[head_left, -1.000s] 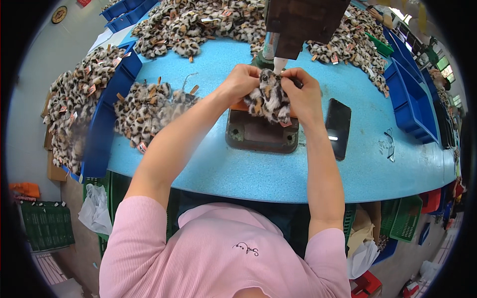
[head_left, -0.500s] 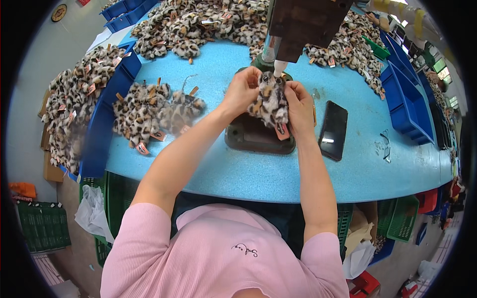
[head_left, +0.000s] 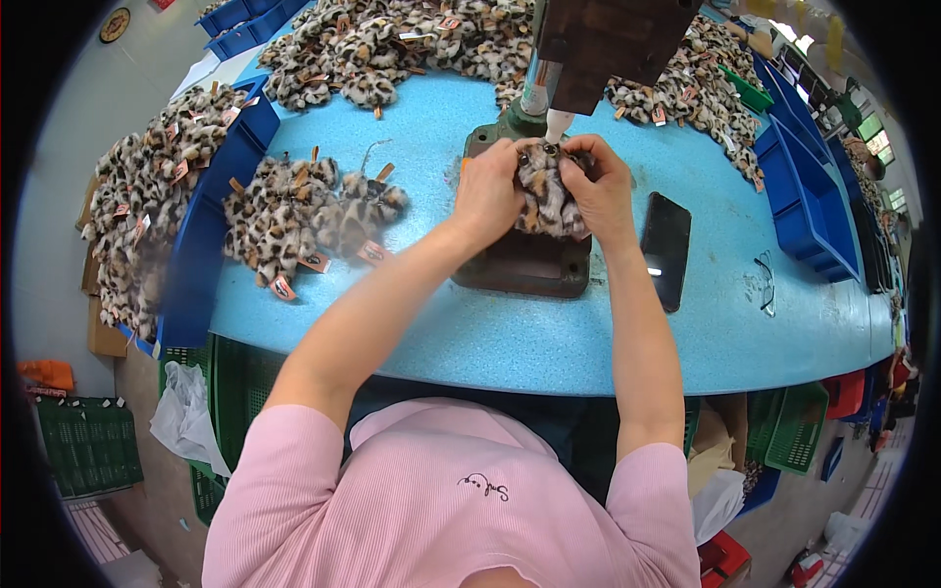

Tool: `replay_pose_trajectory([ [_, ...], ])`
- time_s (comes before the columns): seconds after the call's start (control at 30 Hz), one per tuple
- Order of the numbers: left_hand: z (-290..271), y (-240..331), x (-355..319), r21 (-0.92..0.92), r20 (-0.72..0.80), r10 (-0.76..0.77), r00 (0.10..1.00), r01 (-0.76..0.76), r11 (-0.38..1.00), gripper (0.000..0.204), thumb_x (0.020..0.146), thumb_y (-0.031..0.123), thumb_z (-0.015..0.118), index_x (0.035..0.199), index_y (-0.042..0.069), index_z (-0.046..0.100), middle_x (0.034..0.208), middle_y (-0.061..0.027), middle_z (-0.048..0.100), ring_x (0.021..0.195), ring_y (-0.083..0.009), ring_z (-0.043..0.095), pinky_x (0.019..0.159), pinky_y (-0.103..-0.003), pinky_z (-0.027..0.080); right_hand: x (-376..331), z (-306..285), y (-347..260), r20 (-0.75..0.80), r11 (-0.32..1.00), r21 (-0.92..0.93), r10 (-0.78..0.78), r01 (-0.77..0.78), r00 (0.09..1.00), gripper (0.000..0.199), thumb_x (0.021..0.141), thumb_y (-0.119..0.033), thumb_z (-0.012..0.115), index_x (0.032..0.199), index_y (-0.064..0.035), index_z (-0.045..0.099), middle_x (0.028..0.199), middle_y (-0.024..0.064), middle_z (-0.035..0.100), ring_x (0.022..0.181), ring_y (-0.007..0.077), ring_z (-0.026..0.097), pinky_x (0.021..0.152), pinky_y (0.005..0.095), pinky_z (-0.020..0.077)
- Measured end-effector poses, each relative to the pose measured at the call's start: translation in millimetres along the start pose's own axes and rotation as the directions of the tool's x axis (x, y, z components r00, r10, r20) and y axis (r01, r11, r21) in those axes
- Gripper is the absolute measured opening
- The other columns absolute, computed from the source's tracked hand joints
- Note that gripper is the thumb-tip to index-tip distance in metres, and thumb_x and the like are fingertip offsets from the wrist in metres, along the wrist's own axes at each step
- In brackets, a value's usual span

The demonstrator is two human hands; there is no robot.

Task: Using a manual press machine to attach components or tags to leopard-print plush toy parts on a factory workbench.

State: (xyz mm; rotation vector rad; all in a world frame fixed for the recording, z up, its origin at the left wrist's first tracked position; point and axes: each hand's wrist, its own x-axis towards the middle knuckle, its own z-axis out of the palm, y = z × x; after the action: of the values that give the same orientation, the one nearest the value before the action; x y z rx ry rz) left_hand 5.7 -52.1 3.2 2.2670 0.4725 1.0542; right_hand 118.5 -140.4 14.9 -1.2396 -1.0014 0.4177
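While the fingers point(head_left: 591, 149) of both hands grip a spotted fur toy point(head_left: 547, 204) by its upper sides, it sits right under the white tip point(head_left: 558, 124) of the press point(head_left: 613, 49); whether tip and toy touch, I cannot tell. The left hand point(head_left: 490, 191) has its back turned upward and its fingers bent in toward the toy; the right hand point(head_left: 603, 191) pinches with thumb and index finger near the toy's top. From the press, the left forearm point(head_left: 387, 294) runs back at a long slant, the right forearm point(head_left: 637, 323) more steeply. On the blue tabletop point(head_left: 470, 343), right of the press, lie a black phone point(head_left: 667, 250) and, farther out, glasses point(head_left: 767, 284). Left of the press lie tagged fur pieces point(head_left: 279, 220); behind it, a bigger heap point(head_left: 392, 39).
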Motion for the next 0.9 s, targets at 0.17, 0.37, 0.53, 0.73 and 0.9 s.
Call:
replay_pose_trajectory([
  [0.17,-7,-7,6,-0.016,0.101,-0.005,0.995,0.007,1.000,0.035,0.061,-0.002,0.054,0.096,0.005,0.056,0.082,-0.0152,0.053,0.082,-0.0363,0.051,0.069,-0.041,0.042,4,-3,-4,0.032,0.945,0.119,0.302,-0.304,0.953,0.008,0.074,-0.008,0.058,0.078,-0.0019,0.055,0.068,-0.0029,0.053,0.060,0.0017,0.044,0.052,0.0175,0.0361],
  [0.37,-5,-2,6,0.007,0.142,-0.068,0.987,0.068,0.998,0.029,0.066,-0.001,0.053,0.094,0.004,0.056,0.085,-0.0172,0.054,0.084,-0.0373,0.051,0.070,-0.042,0.041,0,12,-10,-0.010,0.967,0.062,0.247,-0.246,0.969,0.018,0.072,-0.009,0.063,0.086,0.0000,0.058,0.075,0.0001,0.055,0.069,0.0072,0.049,0.065,0.0216,0.0412],
  [0.53,-6,3,0,0.061,0.113,-0.114,0.987,0.107,0.992,0.024,0.067,-0.001,0.052,0.090,0.002,0.054,0.085,-0.0173,0.053,0.084,-0.0365,0.052,0.070,-0.043,0.041,-13,34,-5,-0.224,0.956,-0.291,-0.099,0.030,0.969,0.018,0.072,-0.008,0.061,0.086,0.0018,0.056,0.083,0.0049,0.052,0.074,0.0118,0.050,0.068,0.0241,0.0409],
  [0.73,-9,-15,13,0.061,0.266,-0.103,0.959,0.090,0.994,0.022,0.064,0.002,0.054,0.086,0.001,0.053,0.085,-0.0185,0.056,0.087,-0.0366,0.052,0.073,-0.042,0.042,-23,21,-8,-0.106,0.978,-0.197,-0.093,0.071,0.990,0.025,0.075,-0.012,0.062,0.098,-0.0025,0.057,0.086,0.0035,0.051,0.079,0.0122,0.051,0.070,0.0223,0.0401],
  [0.9,-5,-10,8,0.141,0.218,-0.195,0.956,0.167,0.976,0.022,0.064,0.003,0.056,0.085,-0.002,0.053,0.086,-0.0201,0.057,0.089,-0.0362,0.053,0.075,-0.041,0.042,-12,3,3,0.008,0.964,-0.216,-0.156,0.154,0.988,0.022,0.079,-0.014,0.059,0.097,-0.0009,0.057,0.091,0.0024,0.054,0.081,0.0092,0.050,0.071,0.0208,0.0400],
])
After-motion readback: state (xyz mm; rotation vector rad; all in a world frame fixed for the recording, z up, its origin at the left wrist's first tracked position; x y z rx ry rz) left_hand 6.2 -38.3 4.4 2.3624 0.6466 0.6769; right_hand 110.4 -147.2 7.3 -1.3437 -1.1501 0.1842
